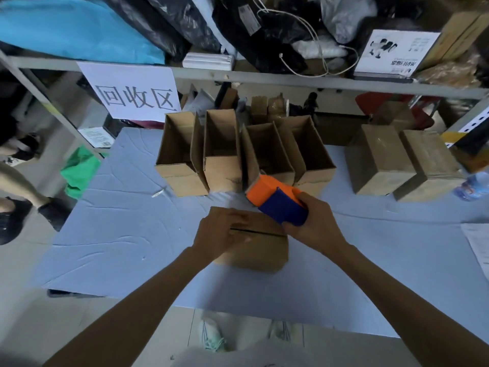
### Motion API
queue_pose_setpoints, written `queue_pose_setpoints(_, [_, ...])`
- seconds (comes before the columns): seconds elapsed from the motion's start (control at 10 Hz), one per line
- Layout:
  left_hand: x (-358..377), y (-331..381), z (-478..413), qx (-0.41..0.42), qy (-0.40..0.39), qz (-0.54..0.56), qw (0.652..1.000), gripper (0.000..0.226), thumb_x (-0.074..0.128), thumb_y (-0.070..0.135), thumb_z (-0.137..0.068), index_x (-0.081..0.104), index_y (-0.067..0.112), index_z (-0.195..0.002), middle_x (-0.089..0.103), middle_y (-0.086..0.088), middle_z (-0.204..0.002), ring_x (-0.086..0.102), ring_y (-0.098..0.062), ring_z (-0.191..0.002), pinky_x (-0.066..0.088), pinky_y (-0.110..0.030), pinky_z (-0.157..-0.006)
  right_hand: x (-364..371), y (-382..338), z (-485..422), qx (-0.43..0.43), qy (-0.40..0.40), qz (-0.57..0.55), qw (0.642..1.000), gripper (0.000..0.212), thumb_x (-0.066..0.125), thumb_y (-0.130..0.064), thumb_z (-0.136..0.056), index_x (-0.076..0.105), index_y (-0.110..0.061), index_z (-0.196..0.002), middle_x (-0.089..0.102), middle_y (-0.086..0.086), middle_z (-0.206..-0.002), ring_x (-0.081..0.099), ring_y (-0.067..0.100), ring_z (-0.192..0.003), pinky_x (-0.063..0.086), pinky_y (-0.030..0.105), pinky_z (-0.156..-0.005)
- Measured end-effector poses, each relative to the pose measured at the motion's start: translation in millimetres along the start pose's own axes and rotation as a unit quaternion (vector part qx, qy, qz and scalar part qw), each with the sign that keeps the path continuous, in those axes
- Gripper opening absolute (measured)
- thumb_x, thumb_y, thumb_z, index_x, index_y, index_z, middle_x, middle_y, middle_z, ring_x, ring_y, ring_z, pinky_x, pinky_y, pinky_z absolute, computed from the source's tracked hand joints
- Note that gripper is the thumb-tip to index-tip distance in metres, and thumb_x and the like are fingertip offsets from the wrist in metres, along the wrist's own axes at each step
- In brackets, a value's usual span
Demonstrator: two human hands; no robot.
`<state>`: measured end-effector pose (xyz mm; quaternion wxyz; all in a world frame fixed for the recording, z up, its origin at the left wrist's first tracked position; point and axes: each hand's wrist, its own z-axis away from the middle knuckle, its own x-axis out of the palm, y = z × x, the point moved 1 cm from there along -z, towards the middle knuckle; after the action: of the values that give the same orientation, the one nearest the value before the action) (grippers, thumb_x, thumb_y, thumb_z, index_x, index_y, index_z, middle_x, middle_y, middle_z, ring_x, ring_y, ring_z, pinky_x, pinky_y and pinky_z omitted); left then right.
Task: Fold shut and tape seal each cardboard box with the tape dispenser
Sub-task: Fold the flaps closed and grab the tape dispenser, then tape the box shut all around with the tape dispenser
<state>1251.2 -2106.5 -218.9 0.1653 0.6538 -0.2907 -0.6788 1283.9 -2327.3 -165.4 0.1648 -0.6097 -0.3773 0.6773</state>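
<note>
Tape dispenser (277,200), orange at its nose and blue at its body, sits clenched in the right hand (315,229), thumb on top and the other fingers wrapped beneath. The grip hangs over the far right corner of a cardboard box (259,252) whose flaps are folded down, with a dark seam (259,232) running from just under the grip toward the left. Left of the grip, the left hand (219,231) lies across the top of this box, fingers stretched flat over the far flap and pressing it down, clasping nothing. Just beyond the dispenser's orange nose stands a row of four open boxes (222,152), flaps up, side by side. Right of the grip and well apart from it, two closed boxes (381,160) touch each other, with a water bottle (473,186) at the picture's edge past them. Everything rests on a table (132,221) covered in creased grey-blue sheet.
</note>
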Motion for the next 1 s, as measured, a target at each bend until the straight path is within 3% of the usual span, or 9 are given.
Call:
queue_pose_setpoints(0.1, [4.5, 6.3, 4.4, -0.068, 0.021, 0.08, 0.994, 0.027, 0.074, 0.016, -0.081, 0.07, 0.03, -0.103, 0.063, 0.021, -0.105, 0.06, -0.003, -0.104, 0.04, -0.005, -0.085, 3.7, -7.8, -5.0, 0.029, -0.055, 0.003, 0.998, 0.052, 0.089, -0.029, -0.059, 0.052, -0.023, -0.096, 0.056, -0.014, -0.08, 0.055, 0.0, -0.072, 0.037, 0.012, -0.06])
queue_pose_setpoints(0.2, [7.8, 10.1, 6.1, -0.094, 0.016, 0.106, 0.99, 0.021, 0.064, 0.001, -0.086, 0.07, 0.013, -0.101, 0.058, 0.023, -0.093, 0.06, 0.011, -0.088, 0.038, 0.002, -0.074, 3.1, -15.4, -10.8, 0.027, -0.092, 0.04, 0.995, 0.059, 0.09, -0.037, -0.055, 0.053, -0.017, -0.096, 0.058, -0.007, -0.083, 0.054, 0.004, -0.073, 0.039, 0.013, -0.06])
queue_pose_setpoints(0.3, [13.7, 5.5, 2.4, -0.046, 0.034, 0.098, 0.993, 0.021, 0.061, -0.005, -0.086, 0.071, 0.003, -0.102, 0.066, 0.011, -0.094, 0.062, 0.008, -0.077, 0.042, -0.006, -0.076, 4.3, -27.8, -16.3, 0.026, -0.142, 0.082, 0.986, 0.051, 0.082, -0.029, -0.071, 0.055, -0.011, -0.111, 0.061, 0.005, -0.102, 0.058, 0.017, -0.093, 0.046, 0.023, -0.079])
queue_pose_setpoints(0.4, [6.1, 10.1, 6.2, -0.03, -0.023, -0.021, 0.999, 0.026, 0.053, -0.004, -0.091, 0.059, -0.009, -0.116, 0.055, 0.001, -0.102, 0.059, 0.009, -0.074, 0.036, 0.002, -0.065, 13.4, -25.2, -18.4, 0.042, -0.176, 0.06, 0.982, 0.051, 0.081, -0.029, -0.073, 0.054, -0.015, -0.114, 0.061, 0.003, -0.105, 0.057, 0.017, -0.095, 0.046, 0.017, -0.078])
queue_pose_setpoints(0.5, [8.2, -1.8, 11.1, -0.1, -0.019, 0.058, 0.993, 0.032, 0.063, 0.013, -0.089, 0.06, 0.004, -0.119, 0.061, -0.002, -0.11, 0.061, -0.004, -0.101, 0.038, -0.006, -0.077, 18.5, -21.2, -21.3, 0.063, -0.19, 0.033, 0.979, 0.049, 0.083, -0.032, -0.069, 0.051, -0.023, -0.105, 0.059, -0.006, -0.094, 0.057, 0.01, -0.086, 0.039, 0.009, -0.064])
queue_pose_setpoints(0.6, [-1.1, -15.0, 16.7, -0.134, 0.025, 0.05, 0.989, 0.048, 0.082, 0.04, -0.069, 0.066, 0.017, -0.108, 0.06, -0.005, -0.119, 0.055, -0.023, -0.111, 0.042, -0.03, -0.09, 17.4, -25.5, -24.5, 0.047, -0.201, 0.068, 0.976, 0.053, 0.084, -0.037, -0.064, 0.049, -0.027, -0.102, 0.055, -0.011, -0.091, 0.053, 0.006, -0.081, 0.038, 0.01, -0.062])
queue_pose_setpoints(0.7, [-3.1, -19.8, 19.5, -0.125, 0.043, 0.111, 0.985, 0.054, 0.086, 0.037, -0.063, 0.061, 0.03, -0.11, 0.053, 0.0, -0.127, 0.059, -0.021, -0.108, 0.049, -0.039, -0.093, 17.0, -29.6, -24.5, 0.023, -0.219, 0.084, 0.972, 0.056, 0.085, -0.039, -0.063, 0.047, -0.028, -0.102, 0.051, -0.014, -0.09, 0.049, 0.001, -0.076, 0.035, 0.009, -0.061])
queue_pose_setpoints(0.8, [0.1, -21.9, 17.4, -0.143, 0.055, 0.122, 0.981, 0.059, 0.088, 0.034, -0.062, 0.064, 0.022, -0.115, 0.055, 0.002, -0.126, 0.06, -0.018, -0.107, 0.052, -0.04, -0.091, 14.1, -30.2, -24.7, 0.003, -0.215, 0.077, 0.974, 0.06, 0.085, -0.037, -0.065, 0.051, -0.022, -0.111, 0.056, -0.009, -0.098, 0.052, 0.004, -0.081, 0.037, 0.007, -0.065])
queue_pose_setpoints(1.0, [7.3, -26.7, 19.1, -0.14, 0.064, 0.137, 0.979, 0.06, 0.082, 0.049, -0.061, 0.065, 0.029, -0.115, 0.054, 0.007, -0.126, 0.057, -0.016, -0.109, 0.052, -0.04, -0.091, -3.8, -31.7, -28.4, -0.015, -0.191, 0.151, 0.97, 0.059, 0.079, -0.043, -0.072, 0.052, -0.019, -0.119, 0.058, -0.007, -0.1, 0.05, 0.006, -0.087, 0.035, 0.01, -0.069])
